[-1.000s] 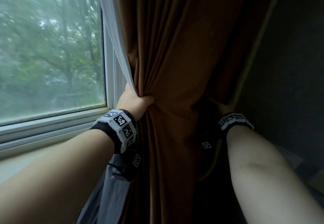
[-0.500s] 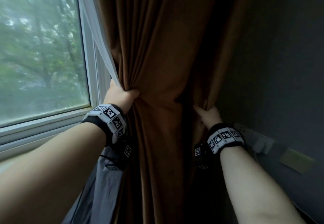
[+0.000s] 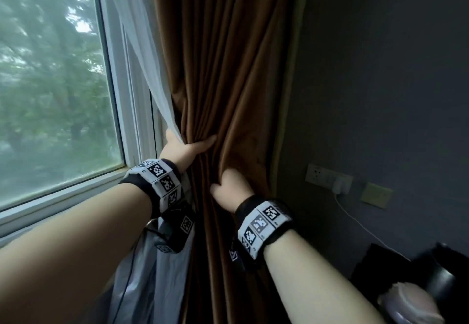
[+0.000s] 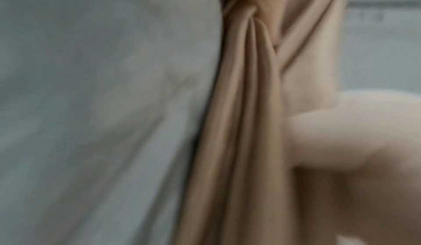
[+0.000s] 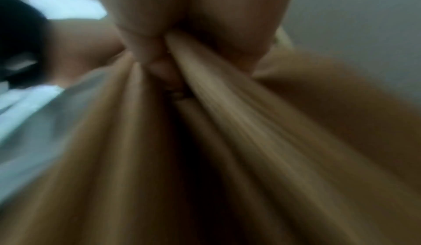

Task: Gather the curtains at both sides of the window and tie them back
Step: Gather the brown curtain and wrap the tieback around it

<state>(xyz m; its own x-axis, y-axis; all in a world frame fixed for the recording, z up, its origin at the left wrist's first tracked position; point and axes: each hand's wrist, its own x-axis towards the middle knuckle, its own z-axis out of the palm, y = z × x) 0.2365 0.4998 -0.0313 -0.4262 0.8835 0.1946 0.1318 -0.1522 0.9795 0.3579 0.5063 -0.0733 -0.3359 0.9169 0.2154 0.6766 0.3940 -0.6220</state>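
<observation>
A brown curtain (image 3: 228,75) hangs in folds at the right side of the window, with a white sheer curtain (image 3: 142,52) in front of its left edge. My left hand (image 3: 185,149) grips both, bunched together at sill height; the left wrist view shows the brown folds (image 4: 246,105) beside the pale sheer (image 4: 102,105). My right hand (image 3: 232,188) grips the brown curtain just below and right of the left hand. The brown folds (image 5: 205,141) fan out from the right hand's curled fingers (image 5: 164,24). No tieback shows.
The window (image 3: 50,90) and its white sill (image 3: 63,196) are at left. A dark wall at right carries a white socket (image 3: 327,177) with a plugged charger and cable, and a yellowish note (image 3: 375,194). Dark objects and a pale lidded container (image 3: 408,303) sit at bottom right.
My right hand came out from behind the curtain's right edge, moved left and now grips the folds just below the left hand. The left hand kept its hold. The view swung right.
</observation>
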